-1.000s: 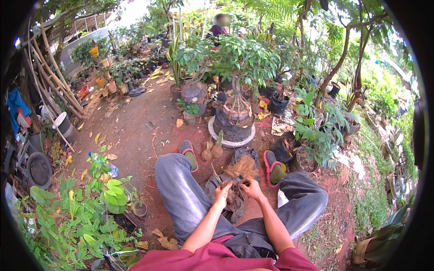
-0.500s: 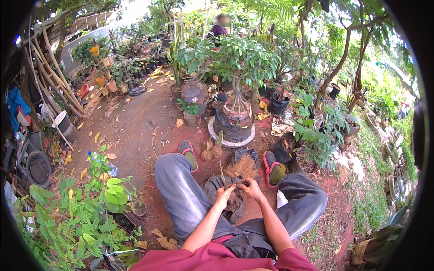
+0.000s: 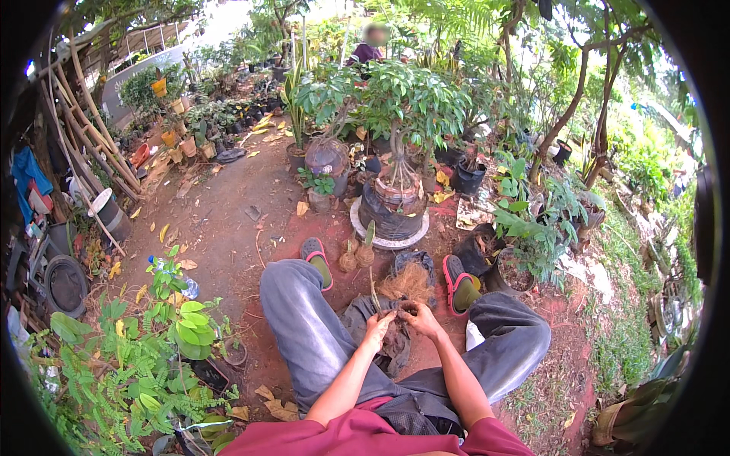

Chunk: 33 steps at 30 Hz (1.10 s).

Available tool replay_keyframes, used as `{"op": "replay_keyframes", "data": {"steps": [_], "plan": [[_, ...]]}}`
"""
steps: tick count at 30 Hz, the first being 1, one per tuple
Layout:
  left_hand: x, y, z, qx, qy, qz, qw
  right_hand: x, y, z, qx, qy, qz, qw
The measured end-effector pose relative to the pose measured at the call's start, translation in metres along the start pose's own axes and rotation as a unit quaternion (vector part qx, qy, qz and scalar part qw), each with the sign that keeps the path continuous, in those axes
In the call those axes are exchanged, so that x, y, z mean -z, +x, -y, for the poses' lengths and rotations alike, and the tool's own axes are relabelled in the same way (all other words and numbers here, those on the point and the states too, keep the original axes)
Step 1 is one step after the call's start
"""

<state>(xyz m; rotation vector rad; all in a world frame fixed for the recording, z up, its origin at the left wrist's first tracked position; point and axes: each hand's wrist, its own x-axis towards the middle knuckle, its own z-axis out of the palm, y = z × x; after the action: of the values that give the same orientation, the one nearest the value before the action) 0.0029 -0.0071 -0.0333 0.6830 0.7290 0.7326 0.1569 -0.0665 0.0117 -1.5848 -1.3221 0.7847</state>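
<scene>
My left hand [image 3: 377, 329] is closed around the lower end of a thin, pale upright stem [image 3: 373, 290], in front of my lap. Close against it, my right hand [image 3: 421, 318] has its fingers pinched together on something dark and small that I cannot make out. Just beyond my fingers lies a clump of tangled orange-brown fibre [image 3: 413, 282], partly on a black plastic bag [image 3: 426, 261]. Dark crumpled sheeting [image 3: 395, 351] spreads beneath my hands, between my legs. Two brown sprouting coconuts [image 3: 348, 261] stand a little farther off, near my left foot.
A potted bonsai-like tree [image 3: 398, 144] stands ahead in a wide dark pot [image 3: 389, 209]. Black pots [image 3: 511, 272] with plants are at right; leafy plants [image 3: 152, 357] crowd the near left. A person [image 3: 366, 52] is in the background. Bamboo poles [image 3: 95, 121] lean at far left.
</scene>
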Motion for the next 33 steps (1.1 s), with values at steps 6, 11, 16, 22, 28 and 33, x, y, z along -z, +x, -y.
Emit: {"op": "replay_keyframes", "data": {"steps": [6, 11, 16, 22, 28, 33], "plan": [[0.002, 0.003, 0.002, -0.023, 0.038, -0.023, 0.999, 0.003, -0.004, 0.013, -0.035, -0.043, 0.004, 0.998], [0.005, 0.003, 0.004, -0.045, 0.080, -0.043, 0.995, -0.004, -0.001, 0.004, -0.027, -0.056, 0.001, 0.998], [0.010, 0.009, 0.006, -0.024, 0.106, -0.052, 0.993, -0.007, -0.001, 0.000, -0.067, -0.045, 0.007, 0.997], [0.010, 0.007, 0.005, -0.005, 0.131, -0.050, 0.990, -0.008, -0.002, -0.003, -0.081, -0.005, 0.025, 0.996], [-0.004, -0.004, 0.000, -0.055, 0.074, -0.046, 0.995, -0.015, -0.001, 0.000, -0.082, -0.067, -0.047, 0.993], [-0.005, 0.001, -0.001, -0.058, 0.070, -0.090, 0.992, -0.006, 0.004, 0.008, -0.118, 0.090, -0.065, 0.987]]}}
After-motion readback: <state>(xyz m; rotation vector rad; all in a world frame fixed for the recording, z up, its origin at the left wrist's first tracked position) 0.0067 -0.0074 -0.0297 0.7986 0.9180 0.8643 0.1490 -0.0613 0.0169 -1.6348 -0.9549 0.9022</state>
